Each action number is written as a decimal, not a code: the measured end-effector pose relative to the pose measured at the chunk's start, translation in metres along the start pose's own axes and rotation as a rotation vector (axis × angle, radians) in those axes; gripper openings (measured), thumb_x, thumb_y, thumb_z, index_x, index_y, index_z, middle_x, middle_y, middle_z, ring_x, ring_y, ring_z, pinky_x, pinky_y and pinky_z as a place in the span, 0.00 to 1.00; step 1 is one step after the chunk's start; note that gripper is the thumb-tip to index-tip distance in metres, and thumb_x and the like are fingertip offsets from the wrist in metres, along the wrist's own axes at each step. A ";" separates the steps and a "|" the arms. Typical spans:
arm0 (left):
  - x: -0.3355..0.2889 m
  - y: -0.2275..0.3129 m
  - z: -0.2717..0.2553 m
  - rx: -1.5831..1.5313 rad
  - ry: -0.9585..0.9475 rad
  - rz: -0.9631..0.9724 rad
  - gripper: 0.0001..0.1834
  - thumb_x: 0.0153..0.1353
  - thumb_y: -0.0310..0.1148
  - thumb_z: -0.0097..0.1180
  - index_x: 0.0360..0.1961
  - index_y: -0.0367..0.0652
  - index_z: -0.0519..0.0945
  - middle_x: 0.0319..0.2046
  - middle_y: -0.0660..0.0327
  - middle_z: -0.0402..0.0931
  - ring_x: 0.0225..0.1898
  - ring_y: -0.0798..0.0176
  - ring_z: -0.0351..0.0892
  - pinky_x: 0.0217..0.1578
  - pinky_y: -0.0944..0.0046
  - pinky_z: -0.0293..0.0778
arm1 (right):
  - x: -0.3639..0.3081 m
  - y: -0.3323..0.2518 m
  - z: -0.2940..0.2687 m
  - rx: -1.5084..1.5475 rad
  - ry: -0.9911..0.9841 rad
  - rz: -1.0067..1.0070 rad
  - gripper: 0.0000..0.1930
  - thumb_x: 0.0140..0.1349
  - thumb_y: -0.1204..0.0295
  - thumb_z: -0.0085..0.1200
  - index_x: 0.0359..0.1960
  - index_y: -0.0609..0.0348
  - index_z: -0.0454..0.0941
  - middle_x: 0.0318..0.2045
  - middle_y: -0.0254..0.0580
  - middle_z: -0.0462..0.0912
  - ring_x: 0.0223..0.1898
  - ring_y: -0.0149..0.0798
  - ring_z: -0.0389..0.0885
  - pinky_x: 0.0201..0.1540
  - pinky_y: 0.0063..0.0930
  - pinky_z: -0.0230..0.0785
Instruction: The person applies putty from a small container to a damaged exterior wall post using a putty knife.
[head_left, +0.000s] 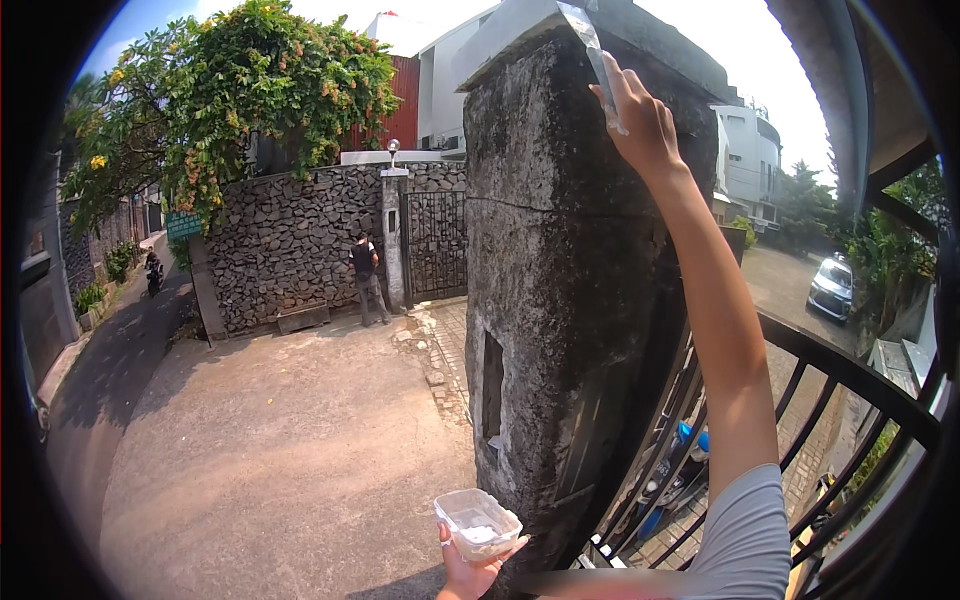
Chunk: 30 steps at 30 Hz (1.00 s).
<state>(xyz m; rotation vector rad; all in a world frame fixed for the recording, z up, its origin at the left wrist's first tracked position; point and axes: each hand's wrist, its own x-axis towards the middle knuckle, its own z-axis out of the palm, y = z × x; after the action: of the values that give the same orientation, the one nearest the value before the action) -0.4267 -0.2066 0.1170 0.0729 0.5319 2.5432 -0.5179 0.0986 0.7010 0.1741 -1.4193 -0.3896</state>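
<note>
High at the upper right, my right hand is closed on a long, flat, silvery-white scraper. Its upper end lies near the cap of a tall weathered concrete pillar; whether it touches is hard to make out. Low in front of the pillar, my left hand supports a clear plastic tub from below, fingers wrapped round its base. White paste lies in the bottom of the tub, and a white smear marks one finger.
A black metal railing runs right of the pillar, with a parked car beyond. Across the concrete driveway, a person stands by a stone wall and gate. A motorbike rider is on the road at left.
</note>
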 end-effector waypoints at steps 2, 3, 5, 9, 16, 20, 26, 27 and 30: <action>0.001 0.000 0.003 -0.007 0.004 -0.019 0.55 0.57 0.76 0.50 0.76 0.51 0.56 0.69 0.48 0.65 0.68 0.31 0.66 0.66 0.19 0.60 | 0.002 0.005 -0.009 -0.022 0.036 -0.022 0.25 0.73 0.62 0.53 0.67 0.56 0.68 0.43 0.51 0.83 0.36 0.61 0.86 0.35 0.50 0.80; 0.001 -0.001 0.006 -0.015 -0.002 -0.018 0.56 0.57 0.77 0.50 0.76 0.51 0.56 0.69 0.47 0.64 0.68 0.32 0.65 0.66 0.19 0.60 | 0.008 0.008 -0.011 -0.053 0.058 0.007 0.24 0.73 0.61 0.52 0.67 0.55 0.68 0.43 0.50 0.83 0.36 0.60 0.86 0.35 0.50 0.81; 0.002 -0.004 0.009 -0.025 -0.029 -0.013 0.56 0.56 0.77 0.50 0.76 0.51 0.55 0.70 0.47 0.63 0.69 0.32 0.63 0.66 0.19 0.60 | 0.021 0.013 -0.014 -0.112 0.101 0.059 0.24 0.74 0.61 0.51 0.67 0.55 0.67 0.44 0.49 0.83 0.35 0.59 0.88 0.35 0.50 0.83; -0.002 -0.011 0.012 -0.028 0.014 -0.036 0.57 0.55 0.78 0.50 0.77 0.51 0.54 0.70 0.48 0.63 0.69 0.33 0.63 0.66 0.18 0.59 | 0.031 0.003 -0.009 -0.129 -0.076 0.148 0.22 0.74 0.58 0.51 0.62 0.58 0.71 0.44 0.53 0.85 0.37 0.61 0.87 0.37 0.51 0.81; -0.003 -0.014 0.007 0.018 -0.088 -0.033 0.58 0.55 0.79 0.51 0.75 0.50 0.55 0.69 0.48 0.64 0.68 0.36 0.66 0.65 0.19 0.62 | 0.044 -0.029 -0.025 -0.047 -0.059 -0.010 0.18 0.72 0.59 0.52 0.50 0.62 0.77 0.36 0.56 0.87 0.40 0.61 0.86 0.41 0.52 0.80; -0.002 -0.013 0.001 0.025 -0.122 -0.021 0.59 0.54 0.80 0.51 0.75 0.50 0.55 0.69 0.48 0.65 0.68 0.37 0.66 0.64 0.20 0.64 | 0.058 -0.020 -0.044 -0.027 0.128 -0.043 0.12 0.70 0.62 0.56 0.41 0.59 0.79 0.24 0.41 0.81 0.26 0.48 0.81 0.32 0.43 0.76; -0.002 -0.015 0.003 0.014 -0.072 -0.017 0.58 0.54 0.80 0.51 0.74 0.48 0.58 0.67 0.48 0.68 0.66 0.37 0.69 0.65 0.21 0.63 | 0.061 -0.002 -0.018 -0.086 0.044 0.030 0.22 0.73 0.59 0.50 0.62 0.60 0.72 0.45 0.58 0.85 0.42 0.63 0.86 0.44 0.53 0.80; -0.004 -0.015 0.005 0.023 -0.059 -0.022 0.59 0.53 0.80 0.50 0.75 0.49 0.57 0.68 0.48 0.66 0.67 0.37 0.68 0.65 0.21 0.63 | 0.056 -0.004 -0.008 -0.095 -0.003 0.047 0.24 0.73 0.59 0.50 0.64 0.60 0.70 0.46 0.58 0.85 0.42 0.62 0.86 0.44 0.53 0.80; -0.008 -0.014 0.011 0.054 -0.014 -0.014 0.59 0.54 0.81 0.47 0.75 0.49 0.56 0.68 0.47 0.65 0.68 0.37 0.67 0.65 0.21 0.63 | 0.037 -0.009 0.017 -0.086 -0.087 0.094 0.28 0.72 0.60 0.52 0.69 0.62 0.65 0.48 0.58 0.84 0.42 0.61 0.86 0.43 0.52 0.81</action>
<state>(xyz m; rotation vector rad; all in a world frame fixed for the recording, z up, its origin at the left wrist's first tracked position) -0.4110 -0.1957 0.1218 0.1061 0.5943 2.5134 -0.5320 0.0786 0.7350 0.0208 -1.4872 -0.3830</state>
